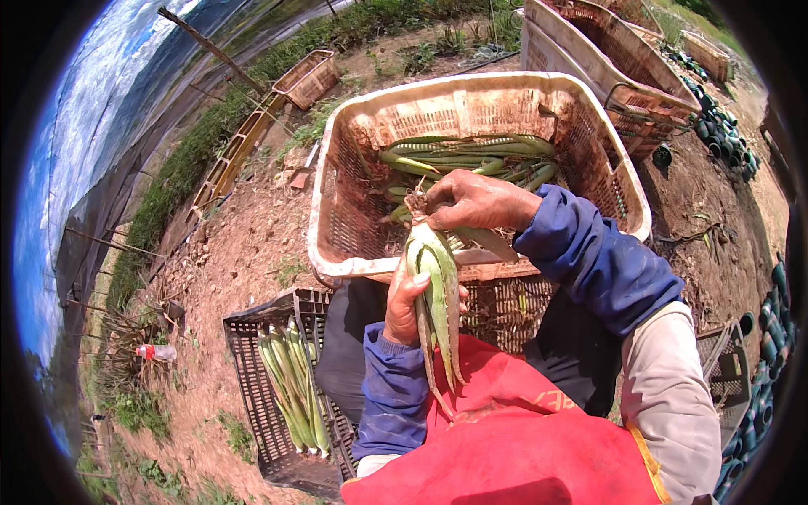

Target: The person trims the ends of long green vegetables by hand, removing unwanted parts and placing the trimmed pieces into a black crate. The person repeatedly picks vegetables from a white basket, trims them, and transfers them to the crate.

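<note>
The left hand (406, 308) is wrapping closely round a green plant (433, 273) — root end (416, 207) toward twelve o'clock, where the right hand (478, 202) is pinching it. Beyond, at one, a pale crate (488, 78) is standing; at eight, a black crate (244, 370).

Sunlit reddish soil (231, 252), cloudy sky (101, 101)

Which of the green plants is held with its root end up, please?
The plant in the left hand, leaves hanging down; the other plants lie in the large whitish crate and the black crate.
</note>
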`<action>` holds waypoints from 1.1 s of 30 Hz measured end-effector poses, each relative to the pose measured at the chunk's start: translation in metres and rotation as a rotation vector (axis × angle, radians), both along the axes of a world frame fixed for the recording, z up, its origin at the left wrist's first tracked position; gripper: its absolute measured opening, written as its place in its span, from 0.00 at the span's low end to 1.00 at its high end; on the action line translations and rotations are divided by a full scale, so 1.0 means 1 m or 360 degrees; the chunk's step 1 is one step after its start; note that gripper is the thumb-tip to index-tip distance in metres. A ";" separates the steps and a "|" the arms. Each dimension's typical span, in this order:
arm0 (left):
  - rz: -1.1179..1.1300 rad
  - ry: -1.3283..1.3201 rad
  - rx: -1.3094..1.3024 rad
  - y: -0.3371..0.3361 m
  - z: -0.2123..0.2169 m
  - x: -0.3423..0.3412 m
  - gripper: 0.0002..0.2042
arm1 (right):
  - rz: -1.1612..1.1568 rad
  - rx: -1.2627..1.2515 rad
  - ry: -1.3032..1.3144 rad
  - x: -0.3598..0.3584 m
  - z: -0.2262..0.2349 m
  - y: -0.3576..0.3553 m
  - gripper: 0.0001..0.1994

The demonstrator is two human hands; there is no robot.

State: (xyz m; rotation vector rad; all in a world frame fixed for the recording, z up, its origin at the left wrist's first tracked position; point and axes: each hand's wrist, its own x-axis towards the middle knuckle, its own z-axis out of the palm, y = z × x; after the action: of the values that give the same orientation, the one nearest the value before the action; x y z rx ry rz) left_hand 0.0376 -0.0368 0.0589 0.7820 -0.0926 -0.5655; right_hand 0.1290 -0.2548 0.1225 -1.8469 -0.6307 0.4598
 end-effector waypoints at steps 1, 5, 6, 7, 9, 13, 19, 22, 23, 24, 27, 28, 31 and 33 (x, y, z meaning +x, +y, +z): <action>-0.0010 0.0004 0.0048 0.000 0.001 -0.001 0.35 | 0.0012 0.0024 0.0027 -0.001 0.001 -0.001 0.18; -0.0076 -0.0073 0.0209 0.002 0.003 -0.001 0.38 | 0.0026 -0.0048 0.0019 -0.003 0.002 -0.004 0.14; -0.0096 -0.0083 0.0192 0.003 0.002 -0.001 0.37 | 0.0036 -0.0052 -0.0047 -0.003 0.001 -0.003 0.13; -0.0116 -0.0094 0.0175 0.004 0.001 -0.001 0.35 | 0.0021 -0.0072 -0.0039 -0.003 0.000 -0.002 0.13; -0.0121 -0.0107 0.0157 0.005 -0.001 -0.001 0.34 | 0.0020 -0.0063 -0.0063 -0.002 -0.004 0.002 0.12; -0.0074 -0.0104 0.0141 0.005 -0.005 -0.002 0.34 | 0.0004 -0.0044 -0.0257 -0.001 -0.008 0.007 0.13; -0.0076 -0.0019 0.0076 0.002 -0.010 -0.006 0.37 | -0.0076 -0.0175 -0.0344 -0.001 -0.010 0.010 0.11; -0.0106 -0.0021 -0.0137 0.004 -0.015 -0.006 0.35 | -0.0140 -0.0048 -0.0216 -0.002 -0.009 0.012 0.10; -0.0125 -0.0039 -0.0212 0.004 -0.018 -0.006 0.34 | -0.0126 0.0088 -0.0120 -0.002 -0.008 0.012 0.09; -0.0129 0.0001 -0.0349 0.005 -0.020 -0.005 0.34 | -0.0105 0.0197 -0.0022 -0.004 -0.006 0.012 0.09; -0.0187 0.0039 -0.0698 0.005 -0.026 -0.004 0.34 | -0.0031 -0.0001 0.0228 -0.008 0.003 0.006 0.25; -0.0222 0.0076 -0.0750 0.004 -0.027 -0.006 0.34 | -0.0069 -0.0081 0.0291 -0.011 0.006 0.005 0.30; -0.0362 0.0184 -0.0836 -0.001 -0.030 -0.012 0.35 | 0.0001 -0.0112 0.0413 -0.015 0.014 -0.002 0.44; -0.0434 0.0295 -0.0739 0.001 -0.029 -0.014 0.36 | -0.0029 -0.0181 0.0321 -0.015 0.015 -0.002 0.42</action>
State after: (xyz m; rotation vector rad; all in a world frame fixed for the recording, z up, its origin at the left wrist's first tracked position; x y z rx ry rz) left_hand 0.0234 -0.0360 0.0302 0.2628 -0.1544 -0.8355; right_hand 0.1135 -0.2567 0.1374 -1.8821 -0.4585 0.6721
